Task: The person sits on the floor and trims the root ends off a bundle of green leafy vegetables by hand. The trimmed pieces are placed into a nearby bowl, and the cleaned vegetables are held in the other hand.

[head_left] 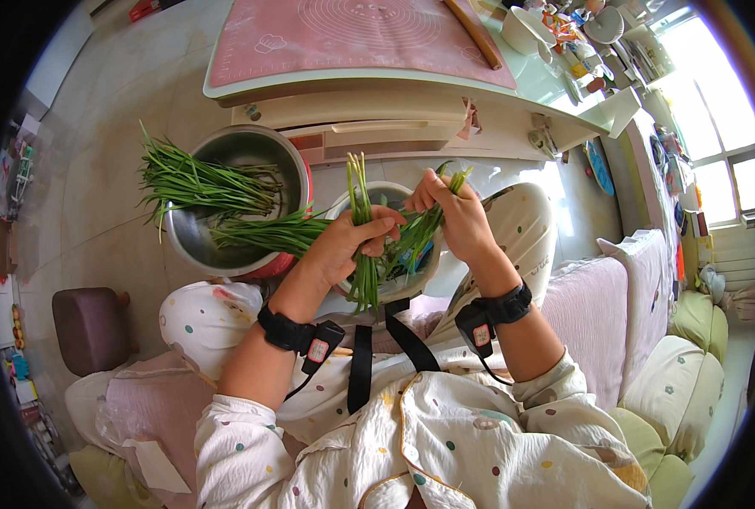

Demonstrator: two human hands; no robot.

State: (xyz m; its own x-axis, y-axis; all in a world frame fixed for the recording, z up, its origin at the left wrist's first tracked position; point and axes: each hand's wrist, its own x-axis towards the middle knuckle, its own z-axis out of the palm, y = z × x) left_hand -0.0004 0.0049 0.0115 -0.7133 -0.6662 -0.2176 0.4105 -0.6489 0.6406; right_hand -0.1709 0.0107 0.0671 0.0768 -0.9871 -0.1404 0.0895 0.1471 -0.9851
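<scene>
My left hand [358, 240] is closed around an upright bunch of green garlic chives [362, 280], pale stem ends pointing away from me. To its right, my right hand [457, 210] grips a smaller bunch of chives [415, 234], whose leaves slant down toward my left hand. Both hands are above a pale bin [438, 261] between my knees; something blue and dark green scraps show inside. On the left stands a steel basin [196, 245] with a red outside. A thick pile of chives [206, 181] hangs over its rim, and more chives [276, 232] lie from it toward my left wrist.
Ahead is a table with a pink baking mat [365, 44] and a wooden rolling pin [473, 32]. A white bowl [522, 32] and clutter stand at its right. A purple stool [91, 331] is at left. I sit on a sofa with a pink cover [590, 302].
</scene>
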